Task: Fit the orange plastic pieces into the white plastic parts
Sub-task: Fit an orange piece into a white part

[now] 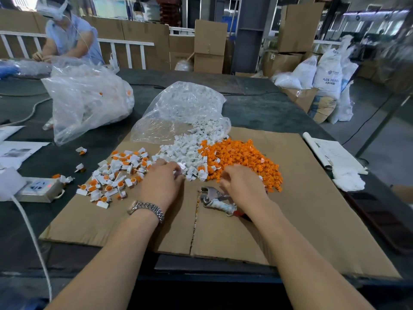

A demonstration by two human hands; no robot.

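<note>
A heap of loose white plastic parts (186, 151) spills from a clear bag (178, 108) onto a cardboard sheet (312, 209). Right of it lies a heap of orange plastic pieces (242, 156). To the left sits a scatter of white parts with orange pieces fitted in them (118, 175). My left hand (162, 184), with a metal watch on its wrist, reaches into the near edge of the white heap and pinches a white part (181, 168). My right hand (242, 186) hovers with curled fingers at the near edge of the orange heap; what its fingers hold is hidden.
Metal pliers (214, 200) lie on the cardboard just under my right hand. A power strip (38, 189) with a white cable sits at the left, a big clear bag (85, 97) behind it. Papers (335, 155) lie at the right. Another person (67, 34) works at the far left.
</note>
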